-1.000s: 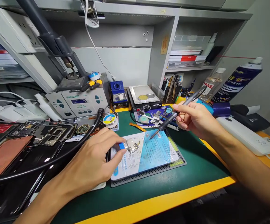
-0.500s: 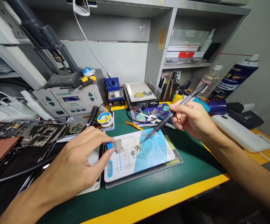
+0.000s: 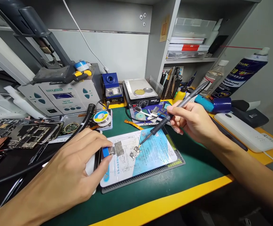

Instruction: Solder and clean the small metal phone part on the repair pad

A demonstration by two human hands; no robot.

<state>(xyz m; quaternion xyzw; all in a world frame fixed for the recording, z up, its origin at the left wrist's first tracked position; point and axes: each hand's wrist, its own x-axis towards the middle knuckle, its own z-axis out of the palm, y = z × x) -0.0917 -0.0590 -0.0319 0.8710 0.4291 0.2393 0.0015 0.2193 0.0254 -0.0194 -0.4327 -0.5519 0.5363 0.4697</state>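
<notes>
My left hand (image 3: 79,163) pinches a small blue-ended piece (image 3: 106,152) between thumb and fingers. A flat grey metal piece (image 3: 119,148) adjoins it over the white-and-blue printed card (image 3: 150,160). My right hand (image 3: 193,119) grips a soldering iron (image 3: 161,124) like a pen. Its tip points down left and appears to meet the upper end of a small metal component (image 3: 135,153) lying on the card; actual contact is too small to tell. Beneath the card is a grey perforated mat (image 3: 143,176).
A solder spool (image 3: 102,116) and a black hose (image 3: 89,114) are behind my left hand. Opened device boards (image 3: 30,135) lie at the left. A hot-air station (image 3: 63,97), an iron stand (image 3: 111,88) and a hotplate (image 3: 141,94) stand behind. A spray can (image 3: 240,75) is at the right.
The iron's tip has moved down and left to the small component. The blue-ended piece and grey metal piece sit slightly further left in view. The camera view has shifted a little.
</notes>
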